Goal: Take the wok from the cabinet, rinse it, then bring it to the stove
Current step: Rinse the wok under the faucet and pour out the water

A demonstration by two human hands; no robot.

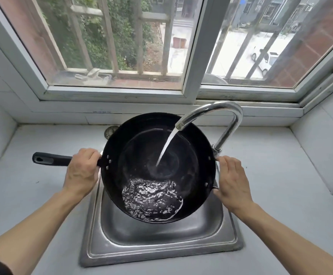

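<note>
Hands (82, 171) (232, 179) gripping wok (157, 167) handles

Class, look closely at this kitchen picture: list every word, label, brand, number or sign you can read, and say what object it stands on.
No text can be read anywhere.
Window frame: a faint bluish mark on the lower ledge, too small and blurred to read.
Wok, its handle, faucet and sink: no lettering shows.
Car outside: no plate or writing can be made out.
</note>
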